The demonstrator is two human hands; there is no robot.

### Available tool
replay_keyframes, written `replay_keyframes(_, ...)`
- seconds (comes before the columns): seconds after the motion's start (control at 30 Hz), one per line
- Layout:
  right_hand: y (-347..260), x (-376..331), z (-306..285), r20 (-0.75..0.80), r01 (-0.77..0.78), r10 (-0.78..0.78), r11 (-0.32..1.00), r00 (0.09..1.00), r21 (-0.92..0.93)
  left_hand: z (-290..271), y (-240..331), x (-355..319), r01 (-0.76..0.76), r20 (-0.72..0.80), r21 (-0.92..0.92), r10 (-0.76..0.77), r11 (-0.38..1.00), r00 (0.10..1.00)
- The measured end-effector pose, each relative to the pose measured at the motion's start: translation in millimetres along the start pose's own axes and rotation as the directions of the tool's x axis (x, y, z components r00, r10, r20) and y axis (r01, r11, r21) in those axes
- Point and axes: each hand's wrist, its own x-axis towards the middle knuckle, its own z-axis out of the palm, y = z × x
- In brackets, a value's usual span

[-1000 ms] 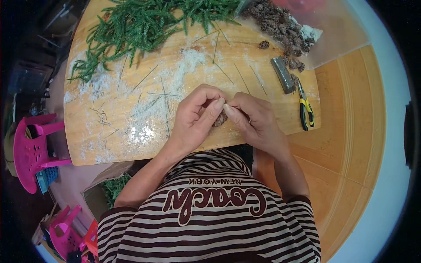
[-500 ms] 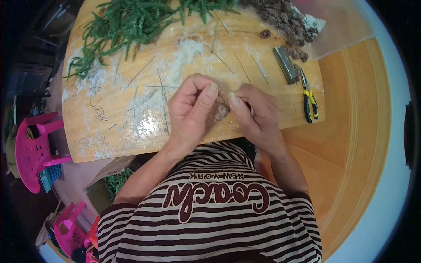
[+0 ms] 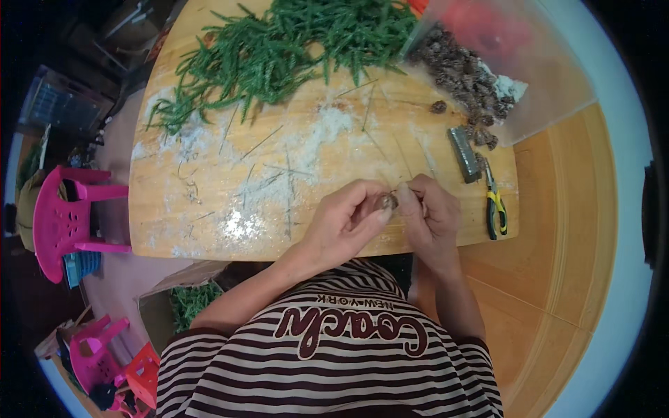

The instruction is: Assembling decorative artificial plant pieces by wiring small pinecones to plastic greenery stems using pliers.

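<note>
Head: pinecone (image 3: pixel 388 201), direction and axis unclear

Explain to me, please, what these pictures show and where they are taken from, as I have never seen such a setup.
There is no machine here: these are a person's bare hands, seen by a wide camera worn on the head and looking down, so straight edges bend near the rim. The left hand holds a small brown pine cone; the fingertips of the right hand are close beside it, but whether they grip anything is too small to tell. On the wooden table lie green sprigs, piled pine cones, thin sticks or wires, white powder, a dark grey block and yellow-and-black pliers.
</note>
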Motion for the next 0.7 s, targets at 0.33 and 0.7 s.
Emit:
replay_keyframes(0.33,4,-13,5,0.078,-0.161,0.143,0.934,0.987,0.319,2,0,0,0.026,-0.035,-0.147,-0.031,0.989,0.999)
replay_keyframes(0.7,19,-10,9,0.139,-0.273,0.236,0.875,0.962,0.400,-2,1,10,0.190,0.002,-0.096,-0.191,0.977,0.982)
